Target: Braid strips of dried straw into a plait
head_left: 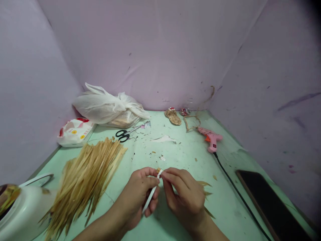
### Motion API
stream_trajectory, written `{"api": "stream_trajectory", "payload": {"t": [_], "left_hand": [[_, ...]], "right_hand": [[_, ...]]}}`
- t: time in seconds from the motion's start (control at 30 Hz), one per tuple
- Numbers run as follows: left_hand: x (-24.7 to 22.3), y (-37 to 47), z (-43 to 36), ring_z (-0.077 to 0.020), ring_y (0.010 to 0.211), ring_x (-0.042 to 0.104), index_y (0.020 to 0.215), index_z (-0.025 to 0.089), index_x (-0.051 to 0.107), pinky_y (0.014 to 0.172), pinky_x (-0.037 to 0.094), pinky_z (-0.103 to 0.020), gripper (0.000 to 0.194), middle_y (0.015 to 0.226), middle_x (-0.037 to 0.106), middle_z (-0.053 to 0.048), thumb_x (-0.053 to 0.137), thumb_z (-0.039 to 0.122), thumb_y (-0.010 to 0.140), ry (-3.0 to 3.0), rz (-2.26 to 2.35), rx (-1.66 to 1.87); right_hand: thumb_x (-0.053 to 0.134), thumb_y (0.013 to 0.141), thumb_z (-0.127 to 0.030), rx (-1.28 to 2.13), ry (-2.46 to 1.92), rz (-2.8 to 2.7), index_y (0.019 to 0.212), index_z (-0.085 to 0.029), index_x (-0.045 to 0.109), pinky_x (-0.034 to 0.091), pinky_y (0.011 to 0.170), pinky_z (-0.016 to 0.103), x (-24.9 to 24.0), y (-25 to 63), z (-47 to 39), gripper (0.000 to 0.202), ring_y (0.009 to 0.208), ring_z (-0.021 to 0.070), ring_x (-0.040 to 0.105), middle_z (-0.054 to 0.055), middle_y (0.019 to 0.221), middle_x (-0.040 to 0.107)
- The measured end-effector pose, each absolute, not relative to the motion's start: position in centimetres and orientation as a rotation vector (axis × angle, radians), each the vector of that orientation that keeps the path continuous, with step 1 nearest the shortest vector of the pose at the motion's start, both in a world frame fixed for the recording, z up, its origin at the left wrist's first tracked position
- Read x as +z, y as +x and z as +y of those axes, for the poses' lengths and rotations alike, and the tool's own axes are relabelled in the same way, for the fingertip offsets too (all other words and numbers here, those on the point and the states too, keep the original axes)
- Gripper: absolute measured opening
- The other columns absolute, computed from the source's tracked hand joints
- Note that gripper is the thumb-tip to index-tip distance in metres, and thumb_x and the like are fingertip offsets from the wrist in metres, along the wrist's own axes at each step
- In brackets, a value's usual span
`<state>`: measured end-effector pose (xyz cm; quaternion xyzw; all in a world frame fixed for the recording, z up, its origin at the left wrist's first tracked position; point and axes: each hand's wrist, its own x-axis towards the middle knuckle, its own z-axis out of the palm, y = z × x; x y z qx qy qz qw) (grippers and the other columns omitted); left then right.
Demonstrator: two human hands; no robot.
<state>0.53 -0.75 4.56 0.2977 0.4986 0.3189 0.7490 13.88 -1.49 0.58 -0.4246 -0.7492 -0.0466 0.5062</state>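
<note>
Near the front middle of the table, my left hand (142, 192) pinches a thin white strip (149, 199) that slants down across its fingers. At the strip's upper end a small tan tip (158, 170) shows between the two hands. My right hand (184, 192) is closed, with thumb and forefinger on the top of the white strip, close to the left fingertips. Tan leaf ends (205, 184) stick out beyond the right hand; whether they join the tan tip is hidden. A pile of dry tan strips (87, 177) lies left of my left hand.
Behind the pile are black-handled scissors (122, 135), a tissue pack (76, 132) and a white plastic bag (110, 105). A woven piece (173, 116) lies at the back. A pink glue gun (212, 138), its cord and a phone (271, 204) are right; a white pot (27, 209) is left.
</note>
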Motion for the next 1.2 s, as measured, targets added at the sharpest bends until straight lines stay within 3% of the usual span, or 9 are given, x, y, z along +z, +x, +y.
{"api": "stream_trajectory", "payload": {"t": [0.1,0.2,0.37,0.47,0.7,0.87,0.97,1.13,1.2], "left_hand": [[4.7,0.5,-0.5,-0.001,0.024,0.019,0.065,0.018,0.046,0.028,0.005,-0.016,0.018,0.038,0.043,0.008,0.052,0.033,0.071,0.707,1.151,0.665],[4.9,0.4,-0.5,-0.0014,0.028,0.017,0.062,0.018,0.046,0.032,0.009,-0.016,0.021,0.037,0.039,0.009,0.053,0.035,0.071,0.808,1.214,0.702],[5.0,0.3,-1.6,-0.0086,0.046,0.04,0.061,0.017,0.052,0.047,0.03,-0.021,0.02,0.049,0.048,0.003,0.051,0.032,0.074,1.438,1.455,0.762],[4.9,0.2,-2.1,-0.0117,0.053,0.047,0.067,0.018,0.057,0.053,0.033,-0.023,0.019,0.058,0.056,0.0,0.047,0.031,0.078,1.711,1.513,0.748],[5.4,0.5,-1.1,-0.0068,0.038,0.032,0.055,0.017,0.046,0.04,0.024,-0.02,0.026,0.039,0.041,0.006,0.052,0.038,0.069,1.255,1.375,0.697],[5.6,0.0,-0.3,-0.0053,0.035,0.031,0.053,0.017,0.046,0.039,0.023,-0.019,0.025,0.035,0.041,0.006,0.057,0.038,0.061,1.153,1.293,0.629],[5.7,-0.6,0.1,-0.0051,0.034,0.032,0.056,0.016,0.048,0.039,0.023,-0.019,0.023,0.034,0.041,0.007,0.057,0.036,0.061,1.172,1.269,0.568],[5.9,-1.0,0.4,-0.0061,0.034,0.031,0.088,0.016,0.05,0.038,0.022,-0.018,0.03,0.035,0.04,0.011,0.059,0.029,0.062,1.208,1.23,0.563],[6.0,-0.9,0.2,-0.0058,0.035,0.03,0.082,0.018,0.05,0.038,0.023,-0.018,0.022,0.036,0.034,0.013,0.057,0.026,0.063,1.238,1.216,0.596]], "right_hand": [[0.056,0.073,-0.002,-0.119,-1.017,-1.801,0.086,-0.018,0.059,0.05,0.06,0.027,0.6,13.9,-1.4,0.021,0.068,0.0149,0.06,0.006,0.077,0.066],[0.058,0.071,-0.003,-0.048,-1.03,-1.78,0.084,-0.017,0.059,0.051,0.062,0.027,0.6,13.8,-1.3,0.019,0.069,0.015,0.061,0.006,0.076,0.066],[0.057,0.071,-0.004,0.241,-1.063,-1.67,0.078,-0.016,0.059,0.05,0.06,0.024,0.7,13.4,-1.6,0.014,0.067,0.0136,0.061,0.005,0.073,0.064],[0.058,0.07,-0.007,0.382,-1.095,-1.537,0.073,-0.016,0.06,0.049,0.053,0.021,1.0,13.1,-1.8,0.01,0.062,0.0123,0.06,0.004,0.07,0.063],[0.067,0.063,-0.022,1.027,-1.306,-0.993,0.061,-0.016,0.063,0.045,0.053,0.021,1.9,12.8,-1.9,0.007,0.056,0.0116,0.055,0.002,0.06,0.063],[0.073,0.055,-0.027,1.493,-1.135,-0.612,0.059,-0.014,0.062,0.034,0.043,0.017,2.3,12.7,-1.8,0.018,0.042,0.0054,0.042,-0.005,0.042,0.05],[0.076,0.05,-0.025,1.68,-1.045,-0.461,0.055,-0.013,0.059,0.031,0.04,0.016,2.7,12.7,-1.7,0.022,0.039,0.0046,0.04,-0.005,0.038,0.048],[0.077,0.048,-0.018,1.947,-0.933,-0.37,0.054,-0.011,0.06,0.03,0.038,0.013,3.1,13.3,-1.1,0.02,0.036,0.0023,0.04,-0.003,0.04,0.051],[0.077,0.048,-0.015,2.064,-0.89,-0.334,0.054,-0.009,0.06,0.031,0.037,0.012,2.9,13.8,-0.7,0.019,0.035,0.0007,0.04,0.0,0.046,0.056]]}}
